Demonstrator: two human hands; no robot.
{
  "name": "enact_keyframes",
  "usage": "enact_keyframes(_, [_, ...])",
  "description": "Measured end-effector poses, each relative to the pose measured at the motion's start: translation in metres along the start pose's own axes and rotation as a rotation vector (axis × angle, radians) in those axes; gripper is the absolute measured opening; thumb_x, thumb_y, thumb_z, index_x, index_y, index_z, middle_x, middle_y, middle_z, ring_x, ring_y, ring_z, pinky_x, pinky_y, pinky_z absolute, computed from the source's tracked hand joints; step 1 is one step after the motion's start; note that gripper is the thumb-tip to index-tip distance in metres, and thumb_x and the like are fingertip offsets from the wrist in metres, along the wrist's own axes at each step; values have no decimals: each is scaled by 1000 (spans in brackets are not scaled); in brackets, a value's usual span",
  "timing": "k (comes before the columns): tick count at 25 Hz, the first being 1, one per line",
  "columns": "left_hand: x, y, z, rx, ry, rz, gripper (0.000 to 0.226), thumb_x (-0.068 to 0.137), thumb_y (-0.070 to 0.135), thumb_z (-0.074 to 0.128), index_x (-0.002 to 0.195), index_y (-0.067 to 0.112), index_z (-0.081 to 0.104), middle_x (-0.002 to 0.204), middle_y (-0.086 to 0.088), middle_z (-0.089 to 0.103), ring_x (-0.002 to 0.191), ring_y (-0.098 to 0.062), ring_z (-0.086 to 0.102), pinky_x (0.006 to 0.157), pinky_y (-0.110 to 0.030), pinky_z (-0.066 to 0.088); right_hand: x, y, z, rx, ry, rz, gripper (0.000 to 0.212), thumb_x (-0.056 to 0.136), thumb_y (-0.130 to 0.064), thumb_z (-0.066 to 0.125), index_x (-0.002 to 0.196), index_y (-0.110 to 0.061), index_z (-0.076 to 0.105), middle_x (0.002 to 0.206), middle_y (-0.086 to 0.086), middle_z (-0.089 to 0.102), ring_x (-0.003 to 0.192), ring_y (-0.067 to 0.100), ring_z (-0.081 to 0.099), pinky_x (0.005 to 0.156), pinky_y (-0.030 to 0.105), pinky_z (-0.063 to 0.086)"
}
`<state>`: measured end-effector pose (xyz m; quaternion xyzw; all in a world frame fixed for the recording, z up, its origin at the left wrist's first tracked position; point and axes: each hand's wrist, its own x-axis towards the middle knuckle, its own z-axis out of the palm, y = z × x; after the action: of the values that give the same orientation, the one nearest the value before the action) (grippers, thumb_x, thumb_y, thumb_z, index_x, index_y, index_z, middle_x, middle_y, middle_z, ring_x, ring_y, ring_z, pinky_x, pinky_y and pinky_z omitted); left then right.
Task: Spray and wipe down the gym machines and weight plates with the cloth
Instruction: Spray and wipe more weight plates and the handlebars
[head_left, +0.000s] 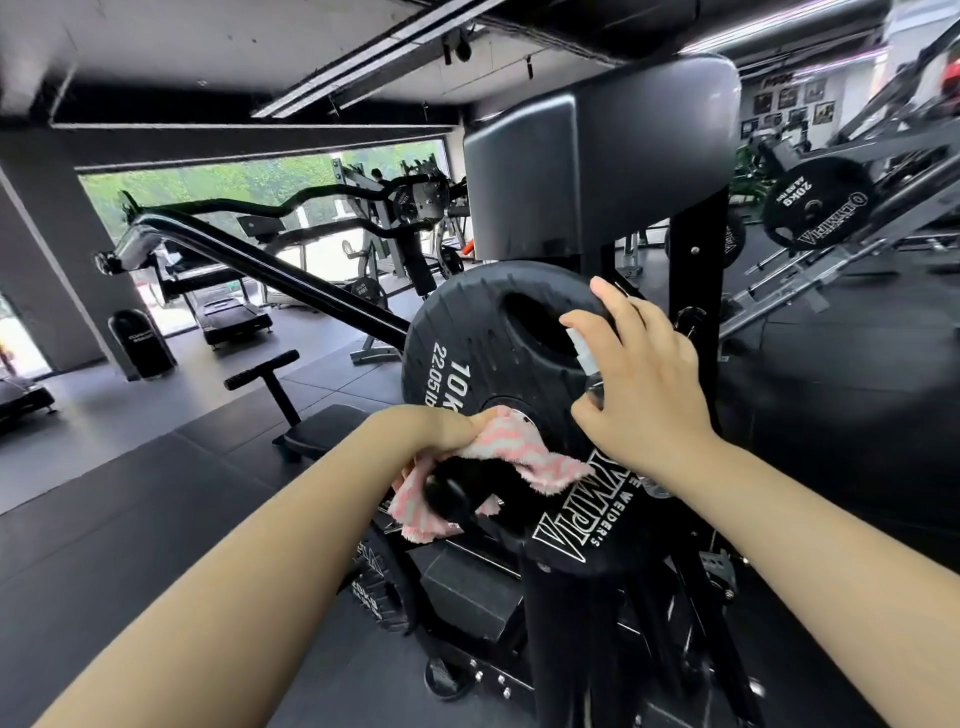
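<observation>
Black rubber 10 kg weight plate (498, 395) at frame centre, on its peg: heavy, rigid, grippy, so wiped in place. Left hand (441, 426) bunched on soft pink-and-white cloth (514, 452) at hub; right hand (639, 374) wrapped round small spray bottle (584, 353). Black pad (597, 156) overhead, upright post (691, 291) w/ frame crowding right.

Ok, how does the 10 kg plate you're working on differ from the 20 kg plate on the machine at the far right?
The 10 kg plate is close, right under both hands; the 20 kg plate hangs far off, untouched. The 10 kg plate has the left hand pressing the pink cloth at its hub and the right hand holding a spray bottle to it. Both are black with white lettering.
</observation>
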<state>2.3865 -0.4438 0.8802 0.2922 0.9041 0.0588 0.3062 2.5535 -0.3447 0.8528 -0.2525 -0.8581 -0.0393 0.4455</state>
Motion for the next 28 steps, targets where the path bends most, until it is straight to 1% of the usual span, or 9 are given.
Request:
enact_keyframes(2, [-2,11,6,1,-84,46,86,83,74,37,135,6,44,136,-13,49,124,-32,49,102,-36,41,-1,-1,3,-11,34,-3,69,60,-10,65,124,-24,44,149,7,33,130,37,36,95,54,34])
enact_keyframes(5, [10,35,17,248,27,140,71,91,57,42,143,9,35,148,-12,36,134,-26,36,110,-33,28,-1,-4,8,-50,96,2,72,55,-10,68,120,-26,43,145,10,38,125,40,40,92,54,37])
enact_keyframes(9, [29,54,24,643,141,240,56,89,51,37,136,22,47,141,-4,47,124,-30,47,105,-41,37,0,-7,11,-88,141,20,73,52,-12,70,119,-26,45,143,10,41,123,40,43,90,52,38])
enact_keyframes(11, [24,54,22,618,113,261,48,92,44,40,130,19,52,136,-5,51,118,-28,51,101,-37,40,1,-8,11,-98,139,31,72,53,-12,70,119,-26,45,144,10,40,123,39,42,90,52,38])
enact_keyframes(16, [2,8,17,-179,-17,210,58,88,40,55,134,7,44,123,-4,50,112,-23,49,88,-31,38,-1,-7,11,-91,113,35,72,54,-12,71,120,-25,46,145,10,39,124,40,41,90,52,38])
enact_keyframes(20, [-9,-29,30,-869,-241,230,23,90,22,53,101,2,57,82,-15,66,68,-24,62,62,-30,54,-1,-5,8,-97,88,15,70,53,-12,72,119,-23,51,145,11,39,124,41,41,89,51,39])
enact_keyframes(23, [-14,-44,42,-1052,-212,330,15,92,17,50,101,9,58,87,-15,64,60,-21,63,51,-27,54,-1,-6,8,-97,86,8,70,53,-12,73,119,-22,52,145,12,38,124,42,40,89,51,39])
enact_keyframes(26, [-15,-55,57,-994,-63,489,14,89,25,58,98,14,58,75,-7,63,50,-15,54,44,-23,41,-1,-5,9,-103,104,1,70,52,-12,72,118,-23,50,145,12,38,124,42,41,89,52,39])
enact_keyframes(28, [-15,-65,69,-896,68,642,22,85,31,63,101,17,56,71,-1,65,51,-12,54,45,-25,47,-1,-5,9,-99,109,3,70,53,-11,71,119,-23,50,145,12,38,124,42,40,90,53,38])
